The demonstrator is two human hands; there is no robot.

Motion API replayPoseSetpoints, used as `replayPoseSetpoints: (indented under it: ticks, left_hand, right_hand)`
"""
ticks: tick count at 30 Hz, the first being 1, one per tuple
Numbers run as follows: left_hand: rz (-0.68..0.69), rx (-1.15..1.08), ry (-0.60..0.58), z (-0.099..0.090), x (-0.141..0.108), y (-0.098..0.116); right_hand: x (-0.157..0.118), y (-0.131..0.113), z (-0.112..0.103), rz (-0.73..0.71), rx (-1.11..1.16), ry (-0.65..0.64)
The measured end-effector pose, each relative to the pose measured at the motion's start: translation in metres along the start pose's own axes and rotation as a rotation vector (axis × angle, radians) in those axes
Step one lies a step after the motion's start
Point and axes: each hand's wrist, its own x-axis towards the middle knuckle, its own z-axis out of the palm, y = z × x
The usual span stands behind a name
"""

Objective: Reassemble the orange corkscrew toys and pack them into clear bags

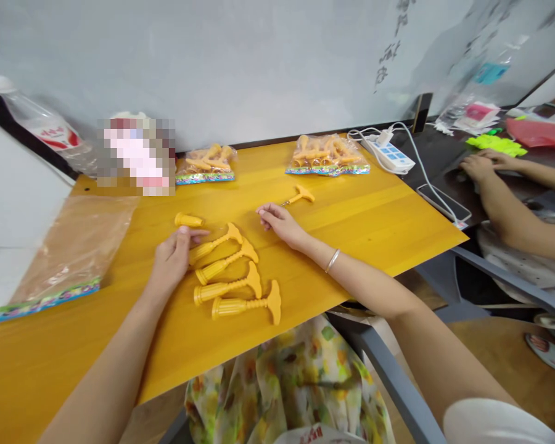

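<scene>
My left hand (171,251) rests on the table, fingers stretched out between a loose yellow sheath (189,220) and the topmost of several yellow T-handled corkscrews (246,304) lying in a slanted row. Those corkscrews have their shafts inside ribbed sheaths. My right hand (281,223), with a bangle at the wrist, has its fingers curled and the fingertips pinched together. Whatever is between them, if anything, is too small to tell. Just behind it lies an unsheathed corkscrew (301,196) with a metal spiral, partly hidden by the hand.
Two clear bags of yellow corkscrews, one left (206,165) and one right (328,155), stand against the board. An opened clear bag (76,246) lies left, below a plastic bottle (50,126). Right are a power strip (389,154), phone (444,203) and another person's hands (483,165).
</scene>
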Motion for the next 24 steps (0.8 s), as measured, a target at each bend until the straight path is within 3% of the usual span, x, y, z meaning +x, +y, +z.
replayPoseSetpoints:
  ticks: [6,24]
  left_hand:
    - [0.038,-0.031,0.089,-0.0019,0.0000,-0.0015]
    - [0.054,-0.066,0.130,-0.0004,0.0011,-0.0021]
  right_hand:
    - [-0.0029,0.0002,0.0020,-0.051,-0.177,-0.129]
    - [-0.0037,0.0011,0.0005,-0.079,-0.242,-0.174]
